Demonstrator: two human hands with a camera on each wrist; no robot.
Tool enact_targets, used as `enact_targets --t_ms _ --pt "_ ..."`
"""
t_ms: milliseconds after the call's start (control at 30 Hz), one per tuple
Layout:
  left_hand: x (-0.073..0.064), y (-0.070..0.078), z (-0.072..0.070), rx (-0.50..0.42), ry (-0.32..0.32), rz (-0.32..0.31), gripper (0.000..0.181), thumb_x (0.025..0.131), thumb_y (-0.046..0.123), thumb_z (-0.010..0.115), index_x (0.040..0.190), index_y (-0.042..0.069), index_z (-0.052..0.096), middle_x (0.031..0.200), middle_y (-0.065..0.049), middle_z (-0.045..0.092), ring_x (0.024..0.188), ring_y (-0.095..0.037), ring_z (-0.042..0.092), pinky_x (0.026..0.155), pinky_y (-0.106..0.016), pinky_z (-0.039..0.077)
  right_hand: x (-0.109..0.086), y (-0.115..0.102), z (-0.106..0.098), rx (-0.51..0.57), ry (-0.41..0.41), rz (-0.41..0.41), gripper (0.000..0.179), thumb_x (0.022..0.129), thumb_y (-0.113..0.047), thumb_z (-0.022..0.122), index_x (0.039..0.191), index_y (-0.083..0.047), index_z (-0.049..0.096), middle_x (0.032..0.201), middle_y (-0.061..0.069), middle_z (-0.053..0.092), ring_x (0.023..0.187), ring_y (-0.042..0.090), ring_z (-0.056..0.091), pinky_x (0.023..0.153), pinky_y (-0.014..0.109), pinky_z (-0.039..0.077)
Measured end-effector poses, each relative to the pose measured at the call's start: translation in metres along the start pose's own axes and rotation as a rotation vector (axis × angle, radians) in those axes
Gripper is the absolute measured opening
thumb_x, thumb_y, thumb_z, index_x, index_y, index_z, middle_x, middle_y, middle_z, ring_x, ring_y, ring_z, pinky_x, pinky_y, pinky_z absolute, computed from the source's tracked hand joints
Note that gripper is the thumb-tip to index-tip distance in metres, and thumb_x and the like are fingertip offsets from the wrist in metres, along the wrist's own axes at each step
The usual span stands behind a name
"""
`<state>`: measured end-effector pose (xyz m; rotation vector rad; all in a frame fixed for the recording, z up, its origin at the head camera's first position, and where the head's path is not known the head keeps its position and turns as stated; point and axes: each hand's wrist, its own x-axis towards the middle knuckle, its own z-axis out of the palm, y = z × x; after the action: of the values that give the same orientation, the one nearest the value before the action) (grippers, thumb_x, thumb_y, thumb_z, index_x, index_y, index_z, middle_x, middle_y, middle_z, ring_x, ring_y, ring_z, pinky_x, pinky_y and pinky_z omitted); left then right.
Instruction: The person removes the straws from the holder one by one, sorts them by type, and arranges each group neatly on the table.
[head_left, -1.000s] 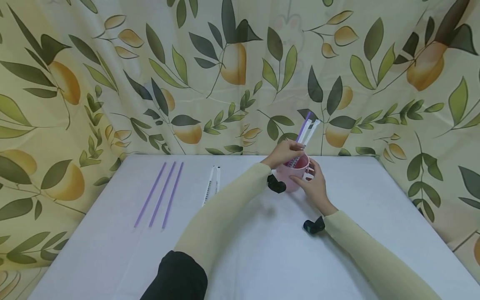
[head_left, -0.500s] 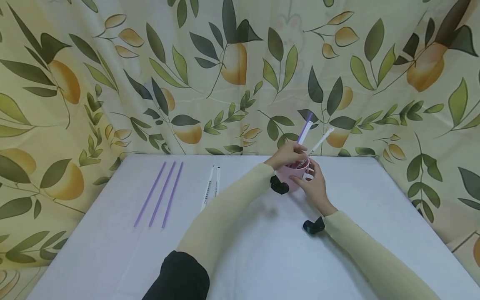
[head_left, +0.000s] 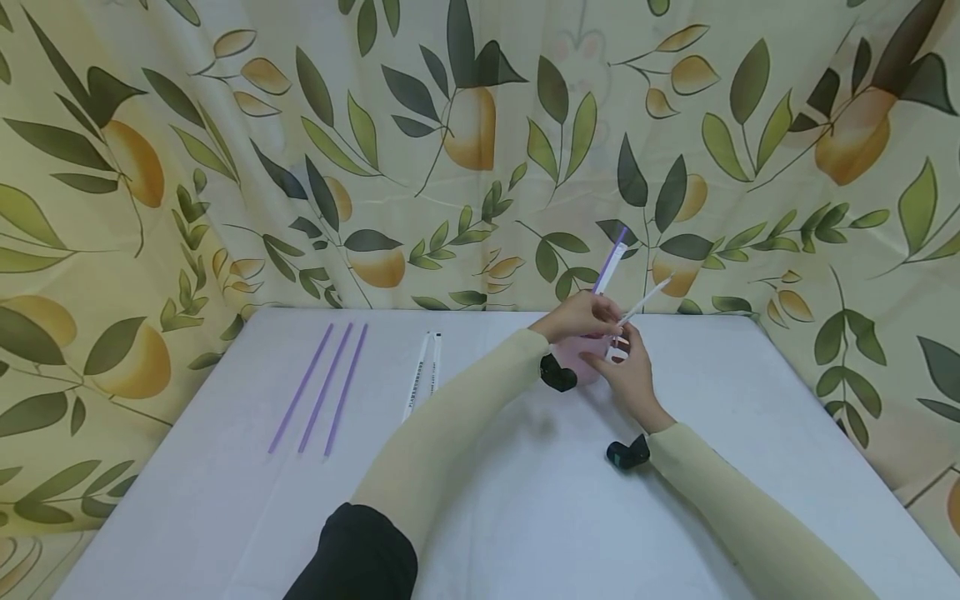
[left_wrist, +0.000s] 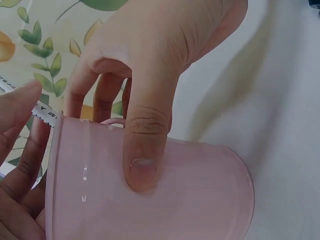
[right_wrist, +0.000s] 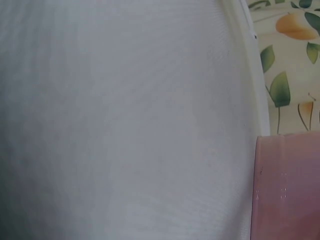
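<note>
A pink mug [head_left: 581, 352] stands toward the back of the table, right of centre. My right hand [head_left: 630, 375] grips it, thumb on its side and fingers at the handle; the thumb [left_wrist: 145, 165] shows plainly in the left wrist view. At the rim, my left hand [head_left: 581, 317] pinches a white printed-wrapper straw [head_left: 647, 300] that leans out to the right. Behind this hand a purple straw [head_left: 622, 235] and another white wrapped straw [head_left: 612, 265] rise from the mug, their lower parts hidden. Only the mug's side [right_wrist: 287, 190] shows in the right wrist view, no hand.
Three purple straws [head_left: 324, 387] lie side by side on the white table [head_left: 225, 500] at left. Two white wrapped straws [head_left: 423, 367] lie nearer the middle, partly covered by the left sleeve [head_left: 442, 425]. A patterned curtain [head_left: 420, 167] hangs behind the table's back edge.
One white wrapped straw has swung away from the other straws and tilted to the right. My left fingers have shifted rightward along the rim with it; my right hand stays on the mug.
</note>
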<state>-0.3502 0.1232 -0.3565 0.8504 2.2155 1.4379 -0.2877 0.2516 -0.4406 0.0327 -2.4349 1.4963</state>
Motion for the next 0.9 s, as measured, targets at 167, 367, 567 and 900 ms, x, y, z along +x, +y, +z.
enact_targets --t_ms 167,367,567,900 --pt "0.000 -0.001 0.000 -0.011 -0.002 0.004 0.018 0.088 0.005 0.064 0.103 -0.003 0.065 0.093 -0.012 0.066 0.072 -0.005 0.055 0.064 -0.014 0.052 0.000 0.001 0.000 0.004 -0.002 0.004 0.081 0.083 -0.020 0.072 0.146 -0.006 0.024 0.144 0.021 0.036 0.124 0.038 0.040 0.101 0.052 0.040" --pt "-0.001 -0.003 -0.001 -0.013 0.021 0.024 0.020 0.088 0.006 0.063 0.106 -0.003 0.066 0.102 -0.017 0.069 0.077 -0.008 0.061 0.066 -0.016 0.054 0.000 0.000 0.000 0.015 0.002 -0.001 0.081 0.082 -0.021 0.073 0.146 -0.008 0.024 0.143 0.020 0.036 0.124 0.037 0.040 0.100 0.053 0.039" --pt "-0.004 -0.002 -0.003 -0.026 0.094 0.049 0.024 0.089 0.012 0.064 0.110 0.001 0.068 0.106 -0.013 0.069 0.078 -0.007 0.060 0.079 -0.032 0.058 0.000 -0.001 0.001 0.001 0.003 0.009 0.082 0.082 -0.022 0.073 0.146 -0.007 0.024 0.143 0.020 0.036 0.125 0.037 0.040 0.102 0.053 0.040" --pt "-0.001 0.012 -0.020 -0.045 0.332 0.109 0.030 0.087 0.020 0.066 0.114 0.007 0.068 0.113 -0.008 0.069 0.093 -0.013 0.066 0.075 -0.017 0.054 0.001 0.001 0.001 -0.014 -0.001 0.012 0.086 0.082 -0.026 0.073 0.148 -0.009 0.021 0.146 0.019 0.035 0.127 0.038 0.040 0.104 0.053 0.039"
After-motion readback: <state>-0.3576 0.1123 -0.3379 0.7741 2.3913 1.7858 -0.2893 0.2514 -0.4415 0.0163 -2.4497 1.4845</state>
